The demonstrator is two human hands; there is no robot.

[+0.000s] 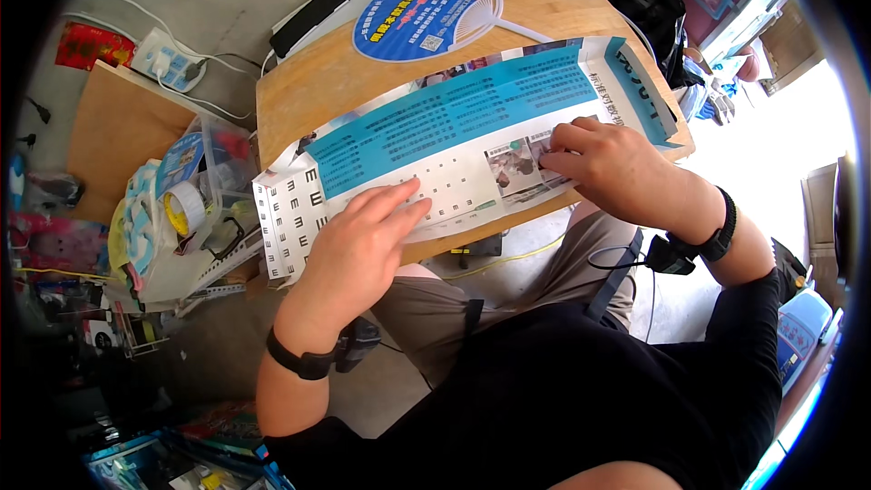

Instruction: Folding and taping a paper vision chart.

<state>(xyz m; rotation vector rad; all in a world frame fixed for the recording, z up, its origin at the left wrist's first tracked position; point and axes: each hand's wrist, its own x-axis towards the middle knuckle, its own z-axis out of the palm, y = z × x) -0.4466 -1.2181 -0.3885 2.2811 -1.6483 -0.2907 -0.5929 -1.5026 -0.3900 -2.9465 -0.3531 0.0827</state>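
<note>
A long printed paper sheet lies across the wooden table in front of me. It has a blue band of text, rows of black eye-chart symbols and small photos. Its two ends and far edge are folded, and the right end stands up a little. My left hand rests on the near left part, fingers stretched out over the paper. Near the photos on the right, my right hand has its fingers curled and pressed together at the sheet. Its fingertips are partly hidden from view.
Behind the sheet on the wooden table lies a blue round hand fan with a white handle. A black phone is at the back left. To the left stand a power strip, a clear plastic bin and a tape roll.
</note>
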